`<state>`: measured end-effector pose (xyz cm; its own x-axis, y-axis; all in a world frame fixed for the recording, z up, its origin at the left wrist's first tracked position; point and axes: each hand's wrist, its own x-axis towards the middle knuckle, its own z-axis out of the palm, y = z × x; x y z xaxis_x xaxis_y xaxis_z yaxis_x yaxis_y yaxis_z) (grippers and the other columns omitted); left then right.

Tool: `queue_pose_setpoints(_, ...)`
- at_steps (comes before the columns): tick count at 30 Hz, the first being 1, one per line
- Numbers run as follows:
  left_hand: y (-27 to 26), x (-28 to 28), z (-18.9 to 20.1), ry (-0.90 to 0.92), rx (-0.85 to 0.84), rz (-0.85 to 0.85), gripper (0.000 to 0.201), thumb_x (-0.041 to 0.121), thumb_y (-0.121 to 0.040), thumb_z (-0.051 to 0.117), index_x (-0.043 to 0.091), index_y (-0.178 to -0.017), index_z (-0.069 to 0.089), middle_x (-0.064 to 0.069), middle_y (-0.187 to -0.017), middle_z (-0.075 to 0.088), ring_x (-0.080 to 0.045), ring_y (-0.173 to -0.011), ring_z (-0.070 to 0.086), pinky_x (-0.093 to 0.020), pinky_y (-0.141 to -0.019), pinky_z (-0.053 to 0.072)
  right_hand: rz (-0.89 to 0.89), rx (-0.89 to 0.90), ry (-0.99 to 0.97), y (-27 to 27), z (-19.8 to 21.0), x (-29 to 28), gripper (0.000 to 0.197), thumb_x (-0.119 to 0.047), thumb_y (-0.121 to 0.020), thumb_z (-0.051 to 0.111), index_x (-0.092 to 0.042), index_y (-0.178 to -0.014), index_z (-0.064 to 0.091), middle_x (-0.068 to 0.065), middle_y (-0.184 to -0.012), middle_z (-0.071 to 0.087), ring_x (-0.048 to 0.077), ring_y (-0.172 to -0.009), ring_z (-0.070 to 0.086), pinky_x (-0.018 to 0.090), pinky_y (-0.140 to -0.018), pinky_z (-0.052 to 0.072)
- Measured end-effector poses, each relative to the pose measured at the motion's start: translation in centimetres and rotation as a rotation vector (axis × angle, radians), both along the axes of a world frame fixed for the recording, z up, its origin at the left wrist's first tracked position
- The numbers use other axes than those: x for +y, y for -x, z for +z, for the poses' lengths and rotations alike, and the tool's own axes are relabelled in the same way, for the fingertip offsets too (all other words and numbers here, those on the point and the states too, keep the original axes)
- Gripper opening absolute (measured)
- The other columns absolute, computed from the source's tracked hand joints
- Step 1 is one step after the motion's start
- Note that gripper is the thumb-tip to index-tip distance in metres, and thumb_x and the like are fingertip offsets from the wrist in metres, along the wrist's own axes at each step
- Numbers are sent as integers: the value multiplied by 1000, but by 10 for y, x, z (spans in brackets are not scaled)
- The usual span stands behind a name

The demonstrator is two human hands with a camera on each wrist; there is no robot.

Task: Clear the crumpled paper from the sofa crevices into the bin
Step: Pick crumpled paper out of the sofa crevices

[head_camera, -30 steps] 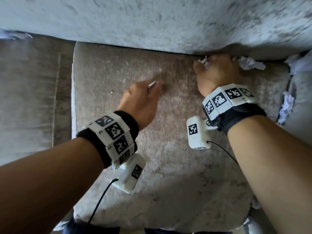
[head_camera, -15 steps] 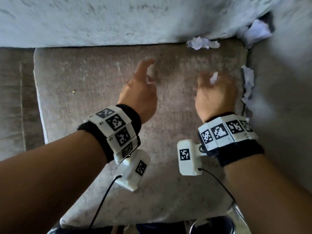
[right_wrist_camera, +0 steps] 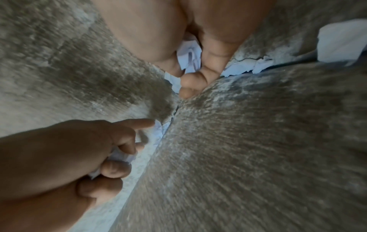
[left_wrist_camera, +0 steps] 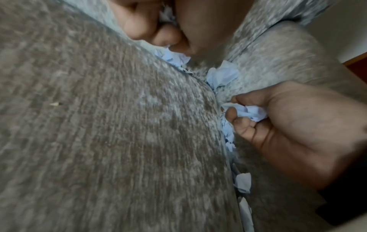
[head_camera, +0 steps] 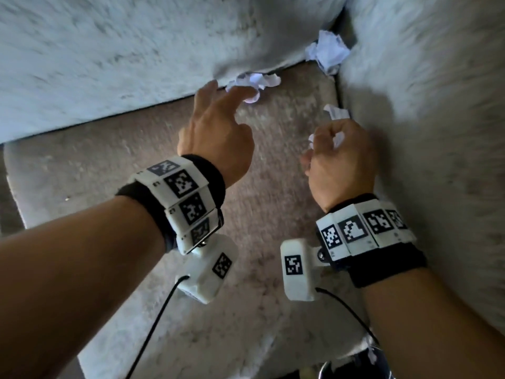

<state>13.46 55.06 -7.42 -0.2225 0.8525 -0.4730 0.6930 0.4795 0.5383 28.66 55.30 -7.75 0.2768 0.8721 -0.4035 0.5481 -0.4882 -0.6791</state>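
While paper scraps (head_camera: 325, 139) are kept clenched in the right hand (head_camera: 340, 160), the left hand (head_camera: 216, 132), its forefinger extended and lower fingers curled round scraps, should be pinched low on the back-crevice paper (head_camera: 255, 81) beside the seat cushion (head_camera: 246, 269).

Open seat cushion (head_camera: 136, 170) below both hands — backrest (head_camera: 123, 50) and armrest (head_camera: 437, 132) wall the paper-stuffed crevices.

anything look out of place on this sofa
Yes: crumpled paper is wedged under the back cushion, a wad sits in the corner, and scraps line the side crevice. Both hands also hold paper.
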Motion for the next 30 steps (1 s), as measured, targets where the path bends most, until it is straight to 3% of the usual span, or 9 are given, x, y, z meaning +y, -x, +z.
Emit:
queue_pose_setpoints(2, -2, 7, -8, 11, 5, -59, 57, 17, -82, 47, 50, -129, 52, 8, -157, 35, -18, -126, 54, -32, -94, 45, -11, 37, -9, -4, -6, 6, 20, -38, -83, 42, -32, -80, 61, 2, -115, 68, 38, -100, 66, 52, -85, 53)
queue_pose_setpoints(5, -6, 16, -19, 47, 18, -105, 55, 19, -84, 51, 42, -135, 54, 8, -154, 40, -17, -132, 50, -39, -102, 46, -49, 83, -2, -9, -6, 12, 32, -28, -85, 42, -11, -93, 68, 8, -112, 70, 36, -97, 68, 51, -85, 56)
queue_pose_setpoints(11, -14, 28, -18, -29, 110, 42, 24, 35, -84, 63, 38, -106, 73, 12, -119, 68, -17, -108, 64, -30, -88, 49, -39, 110, -27, -20, -17, 11, 25, -18, -86, 47, -7, -94, 69, 17, -101, 72, 32, -92, 69, 46, -80, 58)
queue_pose_setpoints(13, -14, 27, -17, -27, 95, 147, 19, 44, -82, 68, 35, -95, 77, 11, -100, 73, -16, -95, 68, -30, -80, 51, -21, 110, -45, -21, -19, 9, 19, -21, -83, 47, -21, -79, 66, 18, -103, 72, 35, -93, 69, 48, -79, 57)
queue_pose_setpoints(16, -19, 18, -16, 8, 78, 164, 42, 60, -79, 70, 20, -68, 72, 7, -61, 59, -17, -67, 60, -31, -60, 43, 7, 92, -49, -22, -24, 7, 18, -25, -80, 49, -24, -64, 58, 20, -101, 71, 39, -95, 67, 51, -81, 56)
queue_pose_setpoints(21, -13, -2, -17, -17, 33, 217, 60, 57, -83, 69, 11, -49, 52, 8, -39, 40, -9, -45, 41, -25, -50, 32, 56, 43, -32, -19, -17, 8, 35, -35, -80, 66, -16, -55, 51, 6, -67, 70, 27, -75, 69, 40, -71, 57)
queue_pose_setpoints(25, -3, -18, -18, -98, -31, 233, 47, 40, -85, 68, 11, -55, 46, 10, -40, 34, -7, -42, 35, -22, -50, 33, 87, -25, -43, -11, -16, 8, 41, -31, -78, 68, -19, -50, 39, -3, -60, 63, 20, -69, 66, 36, -77, 55)
queue_pose_setpoints(28, 7, -31, -15, -74, -131, 195, 10, 27, -83, 65, 28, -81, 55, 10, -45, 51, -7, -39, 42, -22, -47, 35, 54, -9, -51, -6, -16, 13, 32, -21, -80, 67, -22, -59, 44, -2, -113, 69, 7, -102, 64, 19, -85, 51)
queue_pose_setpoints(30, 15, -38, -11, -28, -149, 175, 21, 25, -87, 62, 34, -106, 61, 8, -44, 52, -4, -37, 45, -20, -46, 35, 6, 4, -39, -4, -17, 17, 20, -24, -78, 70, -26, -72, 50, -7, -100, 68, 16, -95, 67, 33, -85, 55)
